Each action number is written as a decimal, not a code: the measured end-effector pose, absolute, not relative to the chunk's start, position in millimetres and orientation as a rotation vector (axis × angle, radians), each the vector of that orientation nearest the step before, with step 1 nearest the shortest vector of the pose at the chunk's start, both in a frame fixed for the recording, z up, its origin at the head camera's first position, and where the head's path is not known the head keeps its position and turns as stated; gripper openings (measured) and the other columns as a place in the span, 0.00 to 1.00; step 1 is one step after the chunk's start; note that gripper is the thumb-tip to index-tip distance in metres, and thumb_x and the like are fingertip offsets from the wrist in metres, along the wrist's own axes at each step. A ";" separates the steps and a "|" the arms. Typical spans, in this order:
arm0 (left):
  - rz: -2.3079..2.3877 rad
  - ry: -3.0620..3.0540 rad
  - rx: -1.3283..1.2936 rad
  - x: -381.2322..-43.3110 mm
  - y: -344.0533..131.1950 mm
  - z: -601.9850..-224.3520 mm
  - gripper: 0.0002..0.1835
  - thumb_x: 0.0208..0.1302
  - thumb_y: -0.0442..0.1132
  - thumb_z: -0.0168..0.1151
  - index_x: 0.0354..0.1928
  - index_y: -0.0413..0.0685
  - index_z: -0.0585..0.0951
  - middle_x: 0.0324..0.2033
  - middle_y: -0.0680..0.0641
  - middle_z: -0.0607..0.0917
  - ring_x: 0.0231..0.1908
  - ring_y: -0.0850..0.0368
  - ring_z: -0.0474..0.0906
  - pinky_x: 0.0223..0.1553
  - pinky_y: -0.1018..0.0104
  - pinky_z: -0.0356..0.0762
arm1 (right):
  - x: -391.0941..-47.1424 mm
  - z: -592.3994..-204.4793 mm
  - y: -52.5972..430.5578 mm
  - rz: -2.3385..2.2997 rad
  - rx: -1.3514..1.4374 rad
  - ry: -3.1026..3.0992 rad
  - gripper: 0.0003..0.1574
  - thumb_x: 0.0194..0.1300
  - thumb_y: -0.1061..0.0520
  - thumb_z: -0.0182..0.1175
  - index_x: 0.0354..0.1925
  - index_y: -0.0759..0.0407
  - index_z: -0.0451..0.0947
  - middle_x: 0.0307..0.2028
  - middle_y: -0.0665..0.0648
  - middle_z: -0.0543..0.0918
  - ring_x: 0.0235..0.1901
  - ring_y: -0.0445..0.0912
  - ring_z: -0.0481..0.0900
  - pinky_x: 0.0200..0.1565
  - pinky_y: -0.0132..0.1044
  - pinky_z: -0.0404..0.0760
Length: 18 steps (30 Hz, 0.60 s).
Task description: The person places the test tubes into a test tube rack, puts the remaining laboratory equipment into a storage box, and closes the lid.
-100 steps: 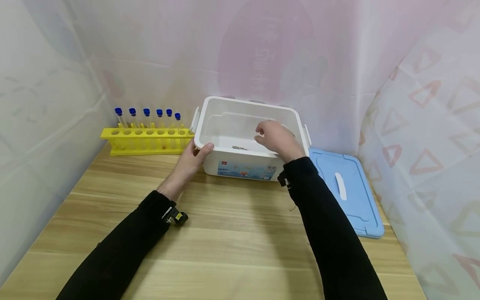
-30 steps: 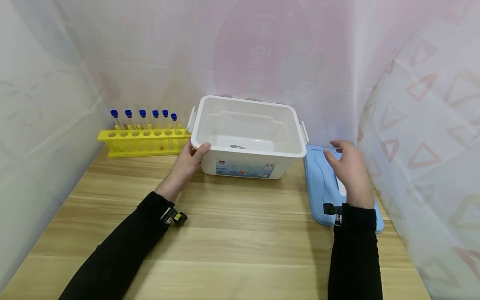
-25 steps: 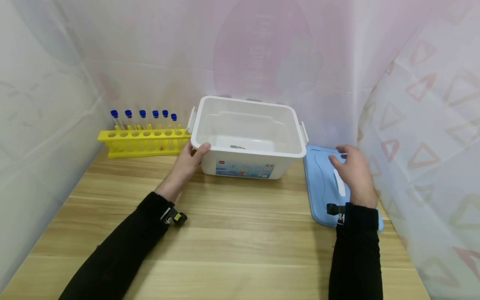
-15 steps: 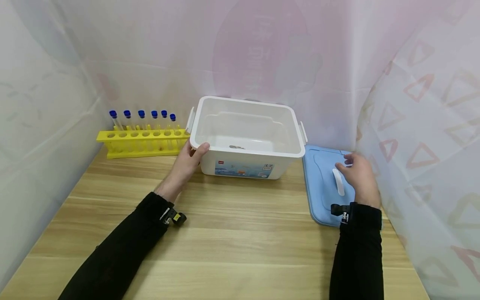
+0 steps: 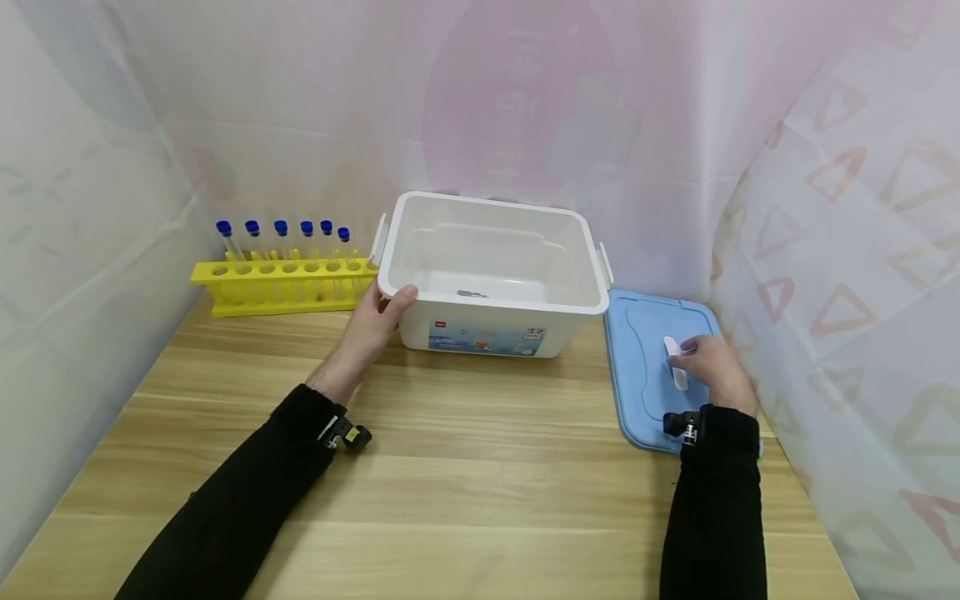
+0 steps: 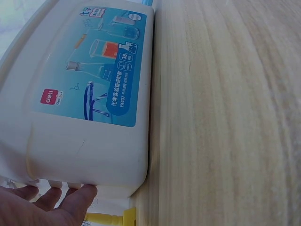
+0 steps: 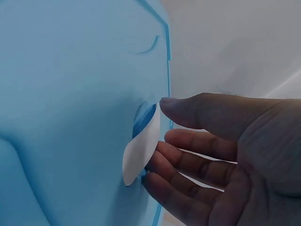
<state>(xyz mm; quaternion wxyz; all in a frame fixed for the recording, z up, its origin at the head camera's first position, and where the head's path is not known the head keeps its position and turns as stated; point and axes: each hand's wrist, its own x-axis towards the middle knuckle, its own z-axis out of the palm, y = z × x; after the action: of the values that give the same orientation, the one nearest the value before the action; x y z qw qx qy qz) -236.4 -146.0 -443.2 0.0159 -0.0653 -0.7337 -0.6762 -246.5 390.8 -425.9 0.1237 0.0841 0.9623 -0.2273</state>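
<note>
A white plastic storage box point(image 5: 495, 312) with a blue printed label stands at the back of the table, uncovered. My left hand point(image 5: 369, 327) grips its front left corner, thumb at the rim and fingers along the end wall. A small dark metallic-looking piece point(image 5: 472, 293) shows inside the box; its kind is unclear. To the right lies the blue lid point(image 5: 637, 392), flat on the table. My right hand point(image 5: 712, 367) is at the lid's white handle point(image 7: 142, 153), with the thumb at one end and the fingertips along its edge, holding it lightly.
A yellow test tube rack point(image 5: 285, 273) with several blue-capped tubes stands left of the box, close to my left hand. Patterned cloth walls enclose the table point(image 5: 480, 483) at the back and sides.
My right hand has left the inside of the box, moved right over the lid and come down onto its white handle. My left hand has stayed on the box corner.
</note>
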 end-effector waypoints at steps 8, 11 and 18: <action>-2.104 -2.285 -0.193 -236.1 -146.3 -442.9 0.42 0.72 0.64 0.58 0.82 0.66 0.55 0.75 0.44 0.63 0.73 0.45 0.61 0.73 0.41 0.61 | -247.6 -431.3 390.5 -0.641 0.325 2.789 0.29 0.71 0.55 0.64 0.59 0.78 0.75 0.53 0.75 0.79 0.44 0.61 0.75 0.44 0.50 0.80; -2.098 -2.296 -0.193 -236.2 -146.6 -443.1 0.42 0.72 0.64 0.57 0.82 0.67 0.55 0.76 0.44 0.62 0.73 0.45 0.60 0.73 0.41 0.60 | -247.5 -433.5 389.8 -0.639 0.387 2.786 0.27 0.71 0.55 0.64 0.56 0.77 0.77 0.50 0.73 0.80 0.41 0.60 0.76 0.40 0.47 0.79; -2.082 -2.311 -0.193 -236.2 -147.3 -444.4 0.44 0.72 0.65 0.57 0.83 0.64 0.53 0.76 0.43 0.61 0.74 0.44 0.59 0.73 0.40 0.59 | -246.3 -435.9 388.9 -0.640 0.454 2.811 0.25 0.69 0.54 0.65 0.52 0.76 0.80 0.44 0.71 0.82 0.36 0.58 0.77 0.35 0.45 0.79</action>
<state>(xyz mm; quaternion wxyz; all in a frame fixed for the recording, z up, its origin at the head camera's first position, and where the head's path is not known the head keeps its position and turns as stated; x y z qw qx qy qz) -236.2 -147.3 -444.4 0.0125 -0.0621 -0.7415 -0.6679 -246.3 388.9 -435.9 0.1114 0.1547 0.9572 -0.2179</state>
